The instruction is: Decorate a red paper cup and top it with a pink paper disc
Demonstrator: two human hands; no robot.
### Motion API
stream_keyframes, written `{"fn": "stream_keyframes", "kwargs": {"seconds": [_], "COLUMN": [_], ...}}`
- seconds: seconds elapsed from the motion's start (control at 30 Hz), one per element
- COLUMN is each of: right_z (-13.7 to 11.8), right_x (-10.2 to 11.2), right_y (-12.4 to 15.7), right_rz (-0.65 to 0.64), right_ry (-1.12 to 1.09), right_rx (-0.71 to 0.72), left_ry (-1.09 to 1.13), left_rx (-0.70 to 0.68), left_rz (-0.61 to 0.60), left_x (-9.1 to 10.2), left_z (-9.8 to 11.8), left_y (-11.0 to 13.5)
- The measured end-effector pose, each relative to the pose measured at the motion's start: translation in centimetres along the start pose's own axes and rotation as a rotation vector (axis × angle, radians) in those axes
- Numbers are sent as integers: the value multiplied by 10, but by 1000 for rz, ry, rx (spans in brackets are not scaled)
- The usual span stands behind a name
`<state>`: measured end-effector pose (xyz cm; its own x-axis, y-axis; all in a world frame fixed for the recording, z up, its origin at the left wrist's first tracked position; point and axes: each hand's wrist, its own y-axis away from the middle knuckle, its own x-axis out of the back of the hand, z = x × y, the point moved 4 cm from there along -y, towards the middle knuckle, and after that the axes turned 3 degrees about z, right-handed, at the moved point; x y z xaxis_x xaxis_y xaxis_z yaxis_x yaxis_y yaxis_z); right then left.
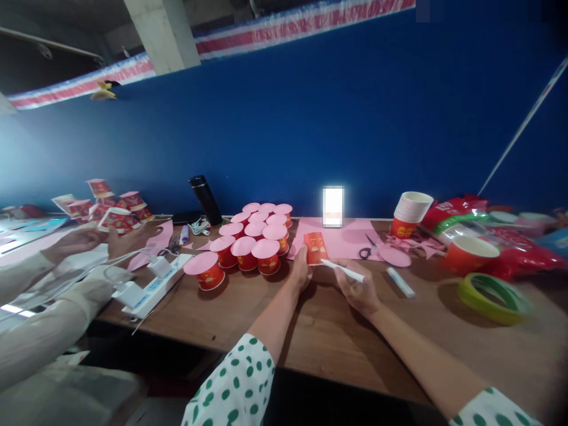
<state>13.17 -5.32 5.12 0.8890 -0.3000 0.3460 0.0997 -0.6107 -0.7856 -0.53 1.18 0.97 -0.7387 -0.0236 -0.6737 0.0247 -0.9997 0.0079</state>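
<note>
Red paper cup (316, 247), just right of the frame's centre, is held in our left grip (302, 270) while our right grip (358, 290) closes around a white pen (348, 272), whose tip could skid if we let the cup's curved wall turn.

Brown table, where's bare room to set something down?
Tabletop shows bare between the power strip and the left forearm, in front of the pink-topped cups. Another patch runs between the right forearm and the tape roll, in front of the white tube. Crowded: back right, with stacked cups, pink scraps, red bag.
</note>
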Motion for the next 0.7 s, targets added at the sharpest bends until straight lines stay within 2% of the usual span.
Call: {"fn": "stream_keyframes", "kwargs": {"seconds": [0.43, 0.7], "right_z": [3, -1], "right_x": [0, 1], "right_y": [-1, -2], "right_rz": [9, 7], "right_ry": [-12, -34], "right_rx": [-61, -44], "left_ry": [8, 13], "left_rx": [-12, 5], "left_rz": [-8, 21], "left_x": [-1, 1], "left_z": [3, 2], "left_y": [2, 1]}}
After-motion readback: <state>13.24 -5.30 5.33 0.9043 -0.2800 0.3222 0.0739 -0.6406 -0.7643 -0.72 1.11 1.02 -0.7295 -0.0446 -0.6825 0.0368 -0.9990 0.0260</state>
